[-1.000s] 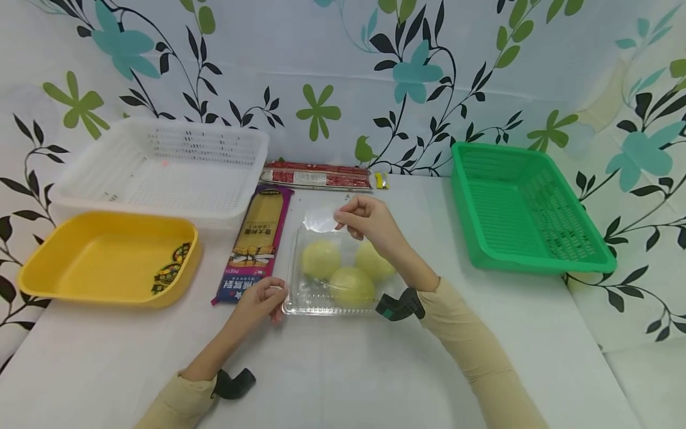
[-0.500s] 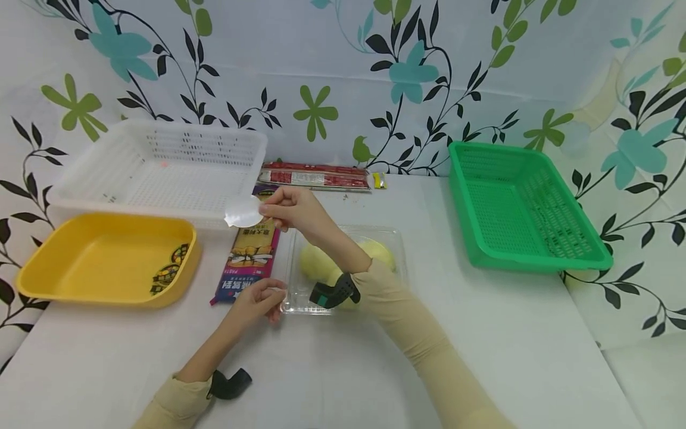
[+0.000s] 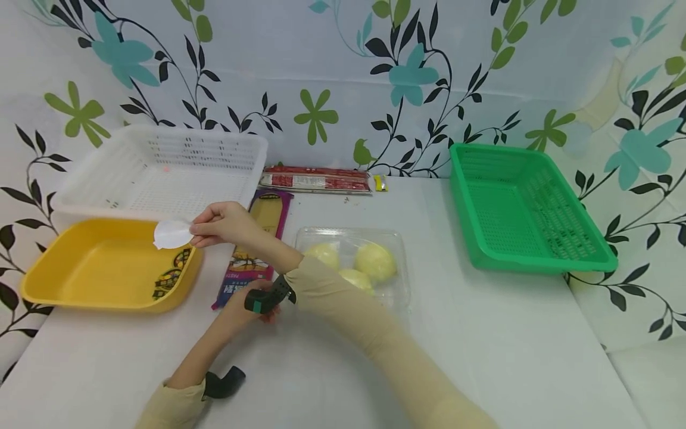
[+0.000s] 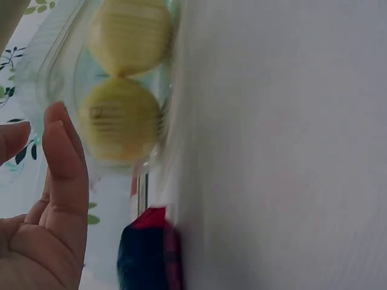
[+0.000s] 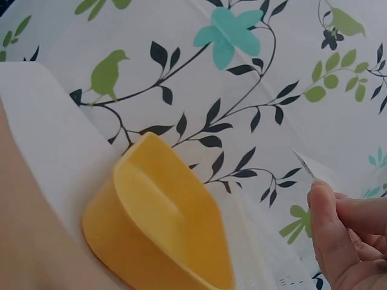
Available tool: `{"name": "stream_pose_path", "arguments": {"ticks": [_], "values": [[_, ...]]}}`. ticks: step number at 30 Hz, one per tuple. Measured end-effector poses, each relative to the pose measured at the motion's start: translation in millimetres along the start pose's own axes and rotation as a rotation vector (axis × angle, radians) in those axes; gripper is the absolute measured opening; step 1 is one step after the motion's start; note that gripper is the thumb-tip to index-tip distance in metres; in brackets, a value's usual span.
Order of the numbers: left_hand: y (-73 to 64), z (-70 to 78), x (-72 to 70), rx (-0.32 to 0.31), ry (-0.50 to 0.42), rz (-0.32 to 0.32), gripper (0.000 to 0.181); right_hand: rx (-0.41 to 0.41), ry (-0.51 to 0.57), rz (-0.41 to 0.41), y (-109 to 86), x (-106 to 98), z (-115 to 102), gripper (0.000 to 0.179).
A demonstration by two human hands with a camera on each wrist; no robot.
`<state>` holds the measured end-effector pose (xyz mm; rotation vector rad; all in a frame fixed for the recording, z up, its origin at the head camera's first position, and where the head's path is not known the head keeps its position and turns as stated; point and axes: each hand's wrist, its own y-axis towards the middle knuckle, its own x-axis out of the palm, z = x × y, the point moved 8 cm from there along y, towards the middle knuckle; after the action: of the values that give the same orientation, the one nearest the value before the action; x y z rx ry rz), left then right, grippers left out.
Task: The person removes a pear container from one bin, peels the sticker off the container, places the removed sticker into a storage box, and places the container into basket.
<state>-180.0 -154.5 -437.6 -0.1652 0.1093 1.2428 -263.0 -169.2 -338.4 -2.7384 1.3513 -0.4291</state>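
My right hand [image 3: 218, 224] pinches a thin, round white label [image 3: 172, 234] between thumb and fingertips. It hangs over the right rim of the yellow basket [image 3: 107, 305]. A lidded clear plastic box [image 3: 401, 286] with three round yellow items [image 3: 376, 262] stands on the table, partly covered by the right sleeve. Beside the box's near left corner is my left hand [image 3: 240, 307], partly hidden by the right wrist's black camera. Its fingers [image 4: 68, 181] look extended and loosely bent in the left wrist view, holding nothing.
A purple pasta packet [image 3: 272, 210] lies left of the box. Behind stand a white basket [image 3: 236, 202], red long packets [image 3: 316, 180] and a small yellow packet [image 3: 380, 183]. A green basket [image 3: 536, 262] is at right. Several dark-and-yellow small packets [image 3: 170, 277] lie in the yellow basket.
My right hand has carried the white label left, from above the clear box, past the pasta packet, to the yellow basket. My left hand has stayed by the box's corner.
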Motion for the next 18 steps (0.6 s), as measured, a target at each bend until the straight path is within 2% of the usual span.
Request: {"name": "stream_pose_path", "arguments": {"ticks": [5, 9, 11, 14, 16, 18], "values": [[-25.8, 8.2, -44.7, -0.021, 0.075, 0.192, 0.034, -0.009, 0.018, -0.010, 10.2, 11.5, 3.6, 0.002], [-51.7, 9.8, -73.4, -0.007, 0.072, 0.289, 0.036, 0.001, 0.038, -0.017, 17.9, 18.6, 10.1, 0.003], [-63.9, 2.0, -89.8, 0.006, 0.085, 0.340, 0.037, 0.026, 0.040, -0.004, 23.3, 22.1, 16.4, 0.003], [-77.1, -24.4, -123.5, 0.049, 0.113, 0.426, 0.035, 0.062, 0.046, 0.022, 31.5, 27.7, 27.1, 0.003], [-85.9, -41.7, -148.8, 0.046, 0.144, 0.500, 0.036, 0.074, 0.049, 0.041, 36.8, 31.8, 34.2, 0.003], [-95.6, -49.4, -171.4, 0.018, 0.174, 0.578, 0.037, 0.080, 0.046, 0.061, 42.0, 36.7, 41.8, 0.003]]}}
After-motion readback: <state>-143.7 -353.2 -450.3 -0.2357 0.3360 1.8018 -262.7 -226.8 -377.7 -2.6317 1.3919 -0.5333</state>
